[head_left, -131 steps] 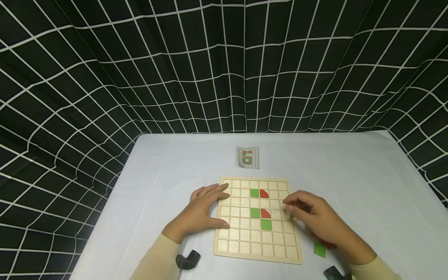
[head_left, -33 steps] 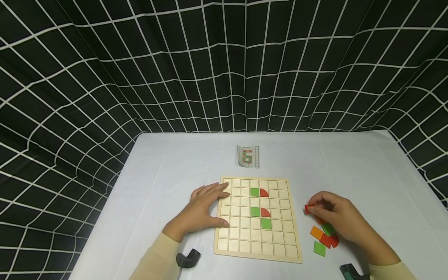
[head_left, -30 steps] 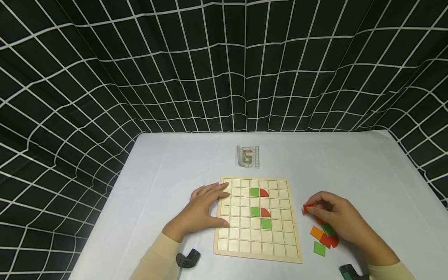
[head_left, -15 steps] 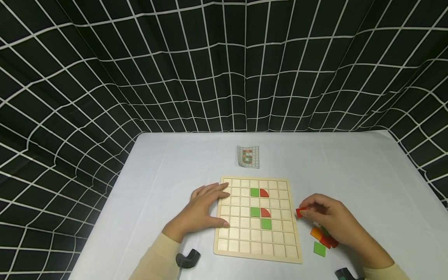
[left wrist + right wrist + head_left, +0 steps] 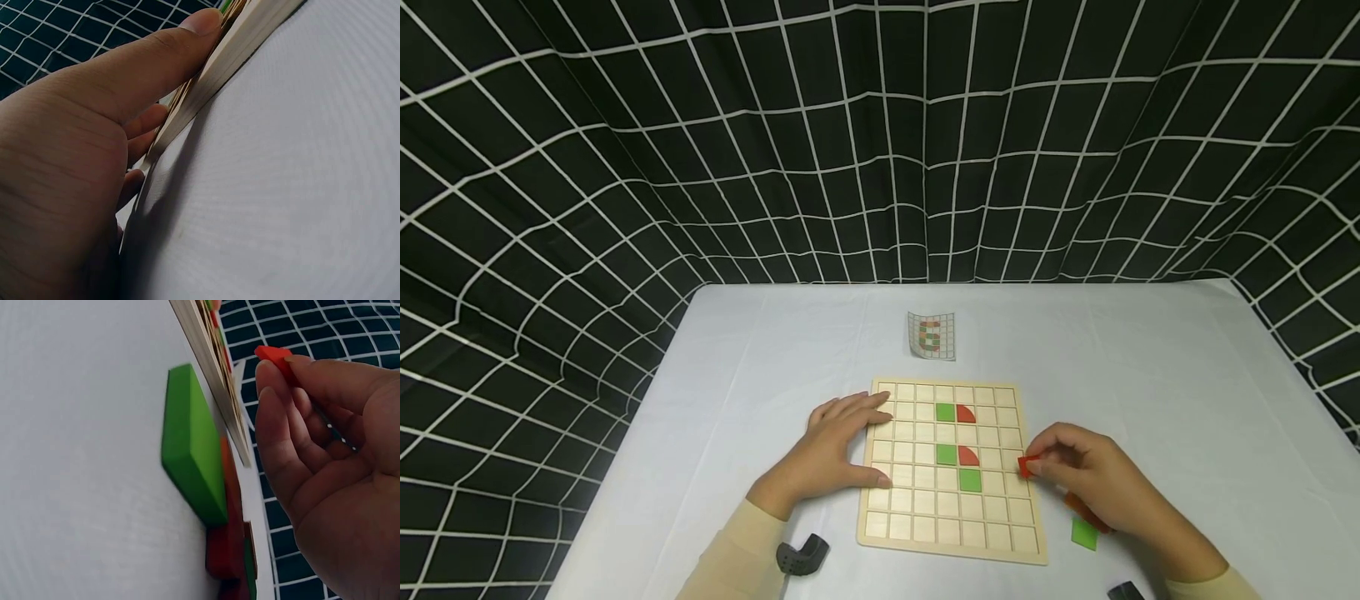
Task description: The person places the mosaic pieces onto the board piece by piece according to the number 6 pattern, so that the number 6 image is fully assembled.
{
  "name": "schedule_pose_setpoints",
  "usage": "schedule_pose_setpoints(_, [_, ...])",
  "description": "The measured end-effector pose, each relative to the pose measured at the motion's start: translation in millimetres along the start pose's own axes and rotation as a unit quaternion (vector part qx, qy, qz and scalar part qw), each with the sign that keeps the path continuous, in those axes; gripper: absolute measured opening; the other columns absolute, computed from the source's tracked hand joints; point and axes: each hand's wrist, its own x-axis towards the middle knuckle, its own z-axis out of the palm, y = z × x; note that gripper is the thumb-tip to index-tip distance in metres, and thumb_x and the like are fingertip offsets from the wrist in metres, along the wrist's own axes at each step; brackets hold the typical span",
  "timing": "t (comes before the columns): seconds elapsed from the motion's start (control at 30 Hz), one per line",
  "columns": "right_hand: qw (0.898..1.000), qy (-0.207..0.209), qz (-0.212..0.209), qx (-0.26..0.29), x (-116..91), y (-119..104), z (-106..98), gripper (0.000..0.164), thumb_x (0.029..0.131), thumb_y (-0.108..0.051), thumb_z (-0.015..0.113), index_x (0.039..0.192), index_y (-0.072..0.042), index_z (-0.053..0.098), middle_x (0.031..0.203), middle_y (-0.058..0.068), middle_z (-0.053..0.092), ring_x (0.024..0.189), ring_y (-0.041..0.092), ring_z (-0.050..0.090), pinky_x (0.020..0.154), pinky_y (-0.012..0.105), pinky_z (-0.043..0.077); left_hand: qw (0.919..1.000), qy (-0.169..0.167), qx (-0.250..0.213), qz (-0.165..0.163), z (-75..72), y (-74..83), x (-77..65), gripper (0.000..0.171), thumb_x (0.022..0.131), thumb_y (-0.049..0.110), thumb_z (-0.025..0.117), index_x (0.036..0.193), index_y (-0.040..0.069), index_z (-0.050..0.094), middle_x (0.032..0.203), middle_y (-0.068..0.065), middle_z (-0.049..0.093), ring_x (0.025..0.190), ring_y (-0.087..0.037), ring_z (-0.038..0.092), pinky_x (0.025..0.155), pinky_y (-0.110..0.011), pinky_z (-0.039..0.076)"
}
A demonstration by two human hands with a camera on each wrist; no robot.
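In the head view, a light wooden grid board lies on the white table. Green squares and red quarter-circle tiles fill some of its cells, among them a green square and a red quarter circle. My left hand rests on the board's left edge, fingers spread and thumb on the rim. My right hand pinches a red tile between thumb and fingertips over the board's right edge. The right wrist view shows this red tile raised above the board; its full shape is partly hidden by the fingers.
Below the right hand lie loose tiles: a green square, an orange tile and red ones, partly covered by the hand. Behind the board is a small printed card with a coloured grid pattern. A black grid-lined curtain surrounds the table.
My right hand has picked a red tile from the pile and carried it left to the board's right edge. The left hand has stayed put, and the tiles on the board are unchanged.
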Motion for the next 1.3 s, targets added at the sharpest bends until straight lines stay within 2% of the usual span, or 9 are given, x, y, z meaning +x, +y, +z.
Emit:
schedule_pose_setpoints(0.13, [1.0, -0.015, 0.0, 0.026, -0.4, 0.2, 3.0, 0.012, 0.097, -0.003, 0.081, 0.103, -0.009, 0.073, 0.087, 0.0, 0.074, 0.062, 0.015, 0.06, 0.05, 0.026, 0.047, 1.0, 0.0, -0.004, 0.0, -0.3, 0.0, -0.5, 0.082, 0.08, 0.053, 0.094, 0.149, 0.019, 0.063, 0.174, 0.003, 0.037, 0.16, -0.025, 0.028, 0.126, -0.057, 0.01])
schedule_pose_setpoints(0.23, [0.999, -0.026, -0.002, 0.036, -1.2, 0.5, 4.9, 0.013, 0.097, -0.002, 0.081, 0.102, -0.01, 0.072, 0.083, 0.002, 0.071, 0.055, 0.012, 0.051, 0.044, 0.026, 0.042, 1.0, 0.001, -0.005, 0.001, -0.4, 0.0, -0.7, 0.082, 0.08, 0.053, 0.094, 0.149, 0.018, 0.063, 0.174, 0.003, 0.037, 0.159, -0.025, 0.028, 0.126, -0.057, 0.01])
schedule_pose_setpoints(0.37, [0.998, -0.035, -0.022, 0.038, -1.9, -1.4, 8.4, 0.014, 0.097, -0.002, 0.081, 0.104, -0.01, 0.073, 0.088, 0.001, 0.072, 0.066, 0.013, 0.06, 0.056, 0.025, 0.051, 1.0, 0.002, -0.004, 0.003, 0.2, -0.6, -0.7, 0.083, 0.081, 0.052, 0.094, 0.149, 0.018, 0.063, 0.174, 0.003, 0.037, 0.159, -0.025, 0.029, 0.126, -0.056, 0.011])
schedule_pose_setpoints(0.47, [0.998, -0.038, -0.033, 0.041, -1.3, -3.0, 11.3, 0.017, 0.097, -0.001, 0.08, 0.112, -0.007, 0.075, 0.099, 0.002, 0.075, 0.082, 0.015, 0.068, 0.071, 0.024, 0.058, 1.0, 0.002, -0.002, 0.004, 0.9, -1.2, -0.7, 0.083, 0.081, 0.052, 0.094, 0.149, 0.018, 0.063, 0.174, 0.003, 0.037, 0.159, -0.025, 0.029, 0.126, -0.056, 0.011])
schedule_pose_setpoints(0.53, [0.998, -0.036, -0.043, 0.041, -0.5, -3.6, 13.4, 0.021, 0.097, 0.0, 0.079, 0.117, -0.005, 0.076, 0.106, 0.003, 0.076, 0.087, 0.015, 0.07, 0.075, 0.024, 0.06, 1.0, 0.002, -0.002, 0.004, 1.4, -1.7, -0.7, 0.083, 0.081, 0.052, 0.094, 0.149, 0.018, 0.062, 0.174, 0.003, 0.037, 0.159, -0.025, 0.029, 0.126, -0.056, 0.011])
schedule_pose_setpoints(0.67, [0.997, -0.028, -0.068, 0.035, 0.6, -3.3, 18.1, 0.021, 0.096, 0.002, 0.08, 0.115, -0.007, 0.079, 0.109, 0.002, 0.075, 0.088, 0.015, 0.069, 0.075, 0.024, 0.06, 1.0, 0.001, -0.004, 0.002, 1.8, -2.1, -0.7, 0.082, 0.081, 0.053, 0.094, 0.149, 0.019, 0.062, 0.174, 0.003, 0.036, 0.16, -0.025, 0.028, 0.126, -0.055, 0.01])
schedule_pose_setpoints(0.8, [0.996, -0.028, -0.08, 0.041, 0.2, -3.4, 21.4, 0.019, 0.095, 0.002, 0.08, 0.109, -0.011, 0.079, 0.104, 0.002, 0.074, 0.084, 0.016, 0.068, 0.071, 0.025, 0.059, 1.0, 0.001, -0.006, 0.001, 1.5, -1.7, -0.4, 0.081, 0.081, 0.052, 0.094, 0.149, 0.019, 0.063, 0.174, 0.004, 0.036, 0.16, -0.024, 0.028, 0.126, -0.055, 0.01])
schedule_pose_setpoints(1.03, [0.994, -0.056, -0.056, 0.068, -2.1, -6.4, 26.1, 0.014, 0.099, -0.002, 0.079, 0.108, -0.012, 0.075, 0.093, 0.001, 0.072, 0.079, 0.018, 0.067, 0.07, 0.025, 0.058, 1.0, 0.0, -0.006, 0.001, 0.9, -1.9, 0.0, 0.081, 0.081, 0.051, 0.094, 0.148, 0.02, 0.063, 0.174, 0.005, 0.036, 0.16, -0.023, 0.028, 0.126, -0.054, 0.01])
schedule_pose_setpoints(1.3, [0.992, -0.082, -0.036, 0.088, -4.7, -10.8, 36.3, 0.011, 0.1, -0.006, 0.079, 0.107, -0.012, 0.074, 0.09, 0.002, 0.073, 0.078, 0.018, 0.068, 0.069, 0.025, 0.056, 1.0, 0.0, -0.005, 0.001, 1.3, -3.1, 0.0, 0.081, 0.081, 0.052, 0.094, 0.149, 0.02, 0.063, 0.174, 0.005, 0.036, 0.159, -0.022, 0.028, 0.126, -0.055, 0.011])
